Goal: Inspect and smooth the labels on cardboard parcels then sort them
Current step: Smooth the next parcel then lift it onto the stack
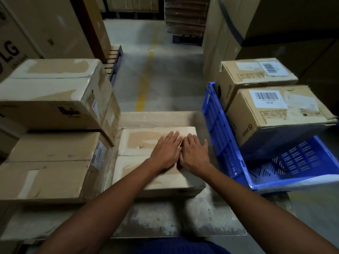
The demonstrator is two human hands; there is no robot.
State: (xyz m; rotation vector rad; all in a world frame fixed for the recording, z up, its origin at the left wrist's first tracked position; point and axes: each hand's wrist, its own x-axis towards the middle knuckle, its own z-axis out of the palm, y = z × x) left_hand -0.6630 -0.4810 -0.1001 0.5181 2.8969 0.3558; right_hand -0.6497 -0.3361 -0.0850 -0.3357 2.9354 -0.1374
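A flat cardboard parcel point(139, 143) lies on the worn table point(157, 220) in front of me, its top covered in clear tape. My left hand point(166, 151) and my right hand point(194, 153) press flat on the parcel's right half, side by side, fingers straight and pointing away from me. What lies under the palms is hidden. Two parcels with barcode labels point(267, 99) sit in a blue crate point(220, 136) to the right. Two taped parcels are stacked at the left, the upper parcel point(51, 92) on the lower parcel point(47, 169).
Large cartons, one marked LG point(9, 50), rise at the far left, and tall cartons point(220, 33) stand at the right. A concrete aisle with a yellow line point(145, 79) runs ahead between them. A pallet stack point(185, 15) stands at the far end.
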